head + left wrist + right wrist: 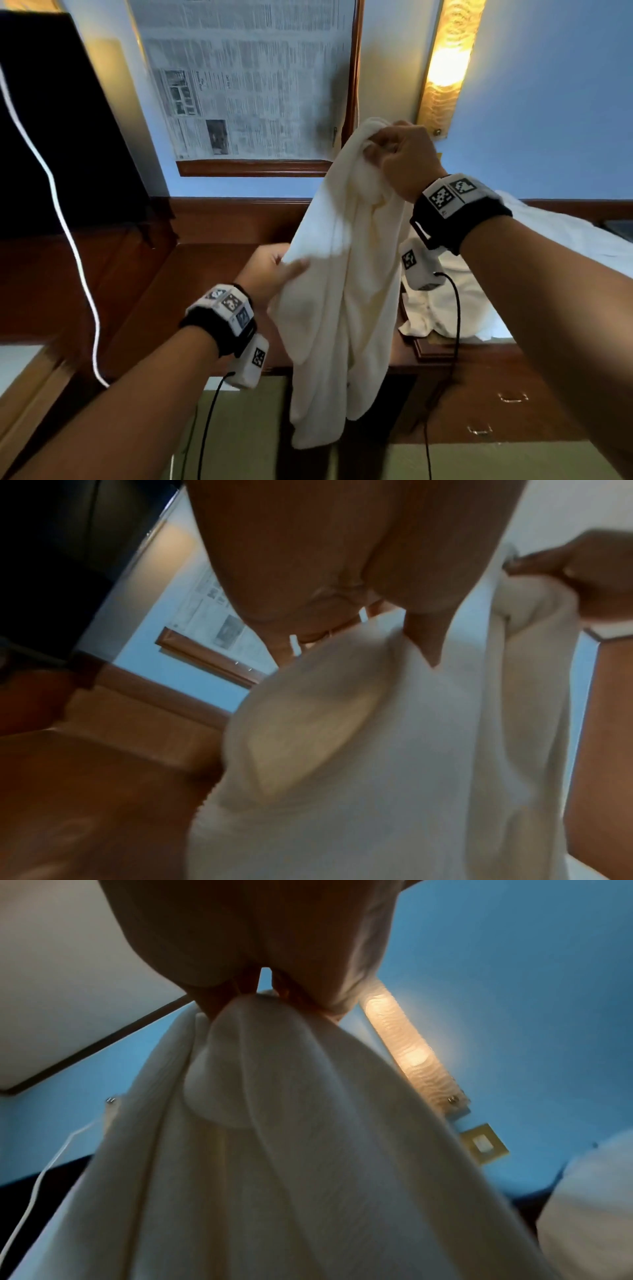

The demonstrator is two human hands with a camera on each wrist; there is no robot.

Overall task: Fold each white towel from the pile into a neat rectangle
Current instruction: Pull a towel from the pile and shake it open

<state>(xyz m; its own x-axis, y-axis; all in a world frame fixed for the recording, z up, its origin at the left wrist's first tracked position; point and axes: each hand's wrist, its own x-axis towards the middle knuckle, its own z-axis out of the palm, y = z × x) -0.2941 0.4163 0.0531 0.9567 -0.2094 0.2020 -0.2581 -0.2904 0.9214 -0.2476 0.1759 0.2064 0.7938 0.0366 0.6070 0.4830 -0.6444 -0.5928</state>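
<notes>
**One towel up in the air, corners not yet found**

One white towel hangs bunched in front of the person, clear of the wooden desk, its lower end dangling past the desk's front edge. It is gathered into long vertical folds, so no straight edge shows.

Up top, the right hand has its fingers curled tight around a wad of cloth, taking the full weight; the right wrist view shows the fabric pinched between the fingertips and fanning out below. Lower and to the left, the left hand pinches a fold at the towel's side, thumb lying on the front of the cloth, the other fingers hidden behind it.

To my eye the step here is opening the towel out. Doing it well probably means the left hand running along the hem until it reaches a true corner, and the right hand swapping its wad for the matching corner, then pulling the edge taut so it hangs flat.

More white towels lie heaped on the desk to the right. Behind, a framed newspaper and a lit wall lamp hang on the blue wall; a white cable trails down on the left.
</notes>
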